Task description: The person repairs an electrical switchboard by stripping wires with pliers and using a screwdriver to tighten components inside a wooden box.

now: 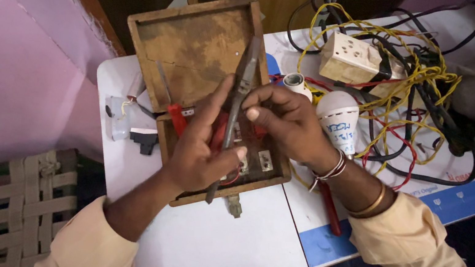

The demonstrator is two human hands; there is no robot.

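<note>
The open box (200,47) is rough, stained wood, the pliers (241,90) dull dark metal, the bulb (339,118) smooth white plastic, the desk (233,251) glossy white.

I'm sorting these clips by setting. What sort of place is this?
Probably a home or small workshop table used for electrical repair: a wooden switch box lies open, tangled wires cover the table, and a light bulb lies beside them.

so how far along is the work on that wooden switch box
Done: the wooden switch box lies open, its switch plate and wiring exposed. In hand: both hands hold dark pliers over the plate, left hand low on the handles, right hand near the joint. Left: the bulb, the white socket block and the yellow wires lie loose beside it.
</note>
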